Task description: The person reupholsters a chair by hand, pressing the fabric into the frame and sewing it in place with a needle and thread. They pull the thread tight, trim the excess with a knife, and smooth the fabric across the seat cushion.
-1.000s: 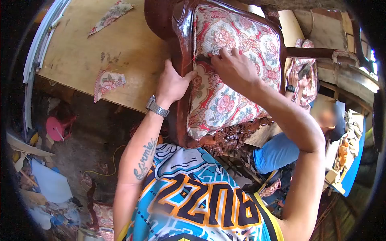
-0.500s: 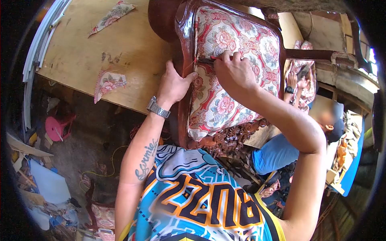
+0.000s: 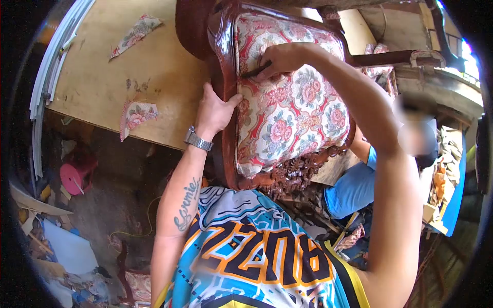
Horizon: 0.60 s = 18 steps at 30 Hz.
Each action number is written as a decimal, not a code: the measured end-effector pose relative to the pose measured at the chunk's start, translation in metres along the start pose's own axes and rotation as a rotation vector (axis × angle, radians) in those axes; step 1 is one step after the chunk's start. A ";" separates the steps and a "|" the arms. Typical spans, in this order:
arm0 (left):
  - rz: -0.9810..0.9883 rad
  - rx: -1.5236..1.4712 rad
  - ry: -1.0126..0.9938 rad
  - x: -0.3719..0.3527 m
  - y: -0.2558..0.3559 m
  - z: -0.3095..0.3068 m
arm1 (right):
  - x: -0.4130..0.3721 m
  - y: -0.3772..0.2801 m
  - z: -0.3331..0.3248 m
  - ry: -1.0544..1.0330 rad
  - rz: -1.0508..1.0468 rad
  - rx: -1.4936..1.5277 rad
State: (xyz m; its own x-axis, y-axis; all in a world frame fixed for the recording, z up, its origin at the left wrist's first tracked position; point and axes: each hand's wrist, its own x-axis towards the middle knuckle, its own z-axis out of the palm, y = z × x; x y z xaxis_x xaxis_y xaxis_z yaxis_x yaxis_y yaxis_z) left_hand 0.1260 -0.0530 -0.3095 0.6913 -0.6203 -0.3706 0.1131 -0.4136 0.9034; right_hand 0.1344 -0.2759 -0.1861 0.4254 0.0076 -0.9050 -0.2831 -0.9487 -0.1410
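A carved, dark red-brown wooden chair frame [image 3: 226,118] holds a padded panel [image 3: 287,113] of red and cream floral fabric. My left hand [image 3: 214,110] grips the frame's left rail, with the thumb reaching over to the fabric edge. Above the panel, my right hand [image 3: 285,59] is closed round a dark, slim tool [image 3: 257,71], whose tip meets the seam between fabric and wood. The tool's handle is mostly hidden in my fingers.
Two floral fabric scraps [image 3: 136,36] [image 3: 138,115] lie on the plywood table [image 3: 87,82]. A pink stool [image 3: 74,177] stands at the lower left. A co-worker in blue [image 3: 352,192] is at the right, near a pile of cloth pieces [image 3: 448,164].
The chair appears shifted slightly left in view. My right hand has turned and its forearm has risen, with the tool still at the left seam. The co-worker's hands are now mostly hidden.
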 end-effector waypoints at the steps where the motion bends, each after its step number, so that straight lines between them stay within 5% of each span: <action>1: -0.003 0.010 0.004 0.002 0.001 -0.001 | 0.007 0.014 0.000 -0.042 -0.014 0.153; 3: -0.006 0.042 0.012 -0.004 -0.004 0.002 | -0.001 0.024 0.004 -0.146 -0.045 0.474; 8: -0.065 0.034 -0.032 -0.002 0.007 -0.004 | -0.037 -0.021 0.032 0.297 0.051 0.014; 9: -0.084 0.030 -0.052 -0.003 0.010 -0.005 | -0.051 -0.045 0.032 0.298 0.202 -0.064; 11: -0.075 0.028 -0.067 -0.001 0.005 -0.005 | -0.060 -0.042 0.045 0.387 0.125 -0.063; 14: -0.022 0.002 -0.072 0.006 -0.010 0.004 | -0.088 -0.032 0.063 0.342 0.119 0.491; 18: -0.056 0.081 -0.101 0.003 0.001 -0.004 | -0.112 0.009 0.176 0.470 -0.011 0.966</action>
State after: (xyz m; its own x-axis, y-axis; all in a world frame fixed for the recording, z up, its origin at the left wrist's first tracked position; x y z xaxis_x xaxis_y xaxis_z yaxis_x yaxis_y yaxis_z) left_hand 0.1313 -0.0521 -0.3091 0.6099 -0.6565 -0.4438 0.0894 -0.4994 0.8617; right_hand -0.0668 -0.2299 -0.1566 0.6616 -0.3032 -0.6858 -0.7495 -0.2962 -0.5920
